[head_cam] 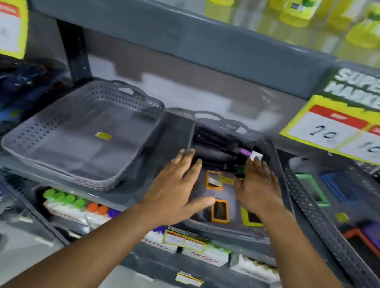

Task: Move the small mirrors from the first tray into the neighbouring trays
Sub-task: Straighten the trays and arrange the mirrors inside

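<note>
Here, both your hands are spread flat over the middle tray (282, 167), the dark one that serves as our landmark. Your left hand (177, 189) hovers over its left wall with fingers extended and nothing in it; your right hand (257, 188) reaches deeper in, palm down, fingers loosely spread, and the motion blur keeps you from telling whether its fingertips touch the white tag just beyond them.

The small mirrors lie flat on this tray's floor: an orange-framed mirror (213, 180) between your two hands, a second orange mirror (220, 210) nearer the tray's front edge, and a yellow-framed mirror (250, 217) partly under your right wrist. Dark items fill the tray's back half.

These are probably light, stiff little things with plastic frames and breakable, slippery faces. Pinch each by the frame's long edges, not the glass; lying flat, they may need a fingernail under one edge to tip up.

Left of the middle tray sits an empty grey tray (79, 137); right of it, a tray (317, 216) already holding green, blue and red frames.
</note>
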Demonstrator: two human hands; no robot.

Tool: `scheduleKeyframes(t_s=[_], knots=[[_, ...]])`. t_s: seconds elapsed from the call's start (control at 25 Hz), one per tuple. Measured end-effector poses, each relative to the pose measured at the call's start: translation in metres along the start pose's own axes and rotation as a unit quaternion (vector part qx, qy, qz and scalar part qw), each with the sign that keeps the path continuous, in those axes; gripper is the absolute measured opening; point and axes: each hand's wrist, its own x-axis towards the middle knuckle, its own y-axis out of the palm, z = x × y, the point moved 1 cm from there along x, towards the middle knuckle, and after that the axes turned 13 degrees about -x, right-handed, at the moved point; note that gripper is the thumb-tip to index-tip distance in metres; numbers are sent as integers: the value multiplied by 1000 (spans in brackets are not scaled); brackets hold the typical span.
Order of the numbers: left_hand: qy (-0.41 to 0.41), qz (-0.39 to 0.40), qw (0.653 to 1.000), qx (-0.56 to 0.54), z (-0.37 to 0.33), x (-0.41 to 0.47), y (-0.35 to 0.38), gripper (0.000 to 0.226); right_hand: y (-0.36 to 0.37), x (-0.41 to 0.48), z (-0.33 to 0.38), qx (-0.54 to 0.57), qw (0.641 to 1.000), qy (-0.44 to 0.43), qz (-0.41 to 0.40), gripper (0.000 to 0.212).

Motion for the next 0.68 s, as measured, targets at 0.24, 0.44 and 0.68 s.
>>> scheduleKeyframes(t_s=[0.24,0.44,0.68], knots=[[-62,82,994,24,3,18,25,78,21,-21,-54,37,994,77,73,57],[-70,135,984,95,15,22,10,78,20,-20,-41,86,992,83,46,60],[-92,168,976,103,32,27,-11,78,20,-20,-15,82,992,87,38,60]])
